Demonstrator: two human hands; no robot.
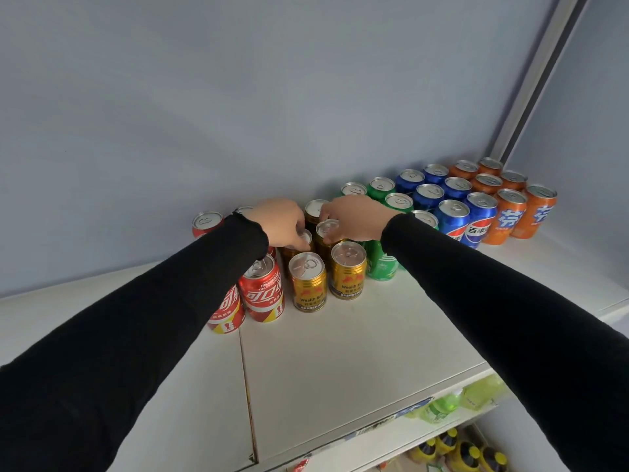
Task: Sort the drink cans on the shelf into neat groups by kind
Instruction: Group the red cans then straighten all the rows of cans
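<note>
The sorting looks nearly done: orange, blue, green and red aluminium cans [261, 287] stand grouped along the white shelf [357, 338] back edge, while left hand [279, 223] and right hand [354, 218] fingers each pinch the top of a short gold can [328, 233] mid-row.

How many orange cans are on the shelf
7 orange cans, all grouped at the shelf's far right end beside the blue cans: two in front, the rest behind. More may be hidden.
</note>
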